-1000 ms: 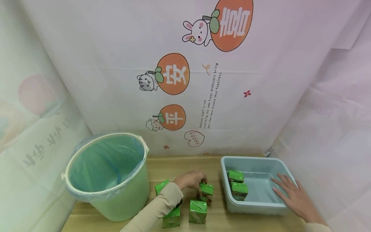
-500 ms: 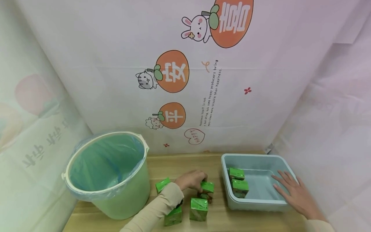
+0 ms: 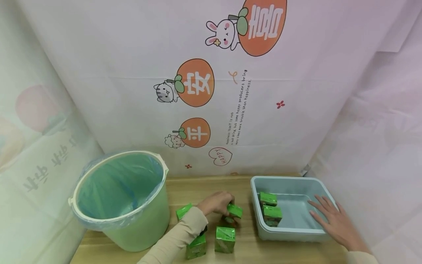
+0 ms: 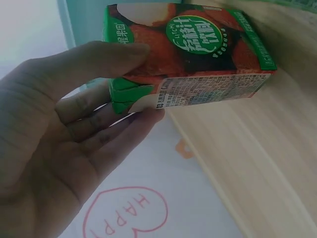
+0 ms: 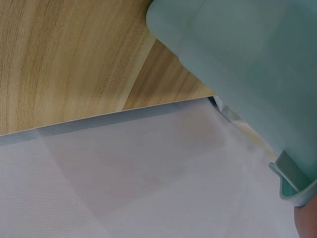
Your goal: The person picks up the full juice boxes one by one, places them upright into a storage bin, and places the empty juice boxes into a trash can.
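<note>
My left hand pinches a litchi juice box with a green top, thumb on one side and fingers on the other. The left wrist view shows this juice box tilted, its red fruit print facing the camera. Nearby on the table stand more juice boxes: one in front, one partly behind the left forearm and one beyond it. My right hand lies with straight, spread fingers over the right side of a light blue basin. Two juice boxes stand along the basin's left wall.
A green bucket lined with a clear bag stands at the left of the wooden table. Printed white cloth hangs behind the table and along both sides. The right wrist view shows mainly the basin's outer wall.
The juice box in my left hand has gone from upright to tilted. My right hand stays at the basin, and the other boxes have kept their places.
</note>
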A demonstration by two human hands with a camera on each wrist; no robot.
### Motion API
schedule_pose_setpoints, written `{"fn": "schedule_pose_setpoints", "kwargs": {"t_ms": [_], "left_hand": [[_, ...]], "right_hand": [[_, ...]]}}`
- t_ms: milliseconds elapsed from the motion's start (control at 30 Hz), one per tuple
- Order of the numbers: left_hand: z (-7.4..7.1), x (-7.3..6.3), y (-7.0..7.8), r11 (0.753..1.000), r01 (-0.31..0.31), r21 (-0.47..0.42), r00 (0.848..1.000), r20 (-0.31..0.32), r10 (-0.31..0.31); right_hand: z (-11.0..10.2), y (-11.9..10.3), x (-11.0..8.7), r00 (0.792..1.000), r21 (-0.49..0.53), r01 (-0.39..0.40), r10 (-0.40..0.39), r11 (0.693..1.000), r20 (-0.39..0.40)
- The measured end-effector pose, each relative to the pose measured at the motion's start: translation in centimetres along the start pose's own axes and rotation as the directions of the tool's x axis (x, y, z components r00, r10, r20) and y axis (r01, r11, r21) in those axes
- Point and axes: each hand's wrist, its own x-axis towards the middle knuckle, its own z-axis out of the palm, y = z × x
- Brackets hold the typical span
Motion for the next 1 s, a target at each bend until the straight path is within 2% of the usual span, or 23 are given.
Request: {"fn": "schedule_pose_setpoints", "kwargs": {"t_ms": [167, 367, 567, 700, 1000], "left_hand": [[-1.1, 0.0, -0.1, 0.999, 0.005, -0.041, 0.999, -0.036, -0.006], [-2.5, 0.1, 0.4, 0.995, -0.051, -0.081, 0.995, -0.092, 0.043], [-4.0, -0.3, 1.2, 0.987, -0.090, -0.134, 0.992, -0.105, 0.076], [-4.8, -0.1, 1.8, 0.976, -0.133, -0.170, 0.986, -0.126, 0.112], [-7.7, 0.8, 3.4, 0.967, -0.206, -0.149, 0.967, -0.184, 0.178]], "right_hand": [[-0.2, 0.2, 0.0, 1.000, -0.003, -0.003, 0.003, 1.000, 0.003], [-0.2, 0.4, -0.2, 1.000, -0.011, 0.007, -0.007, 1.000, -0.004], [0.3, 0.4, -0.5, 1.000, -0.011, 0.020, -0.020, 1.000, 0.001], [0.5, 0.5, -0.5, 1.000, -0.012, 0.023, -0.023, 1.000, -0.010], [0.2, 0.2, -0.3, 0.999, -0.007, 0.023, -0.024, 1.000, -0.035]]}}
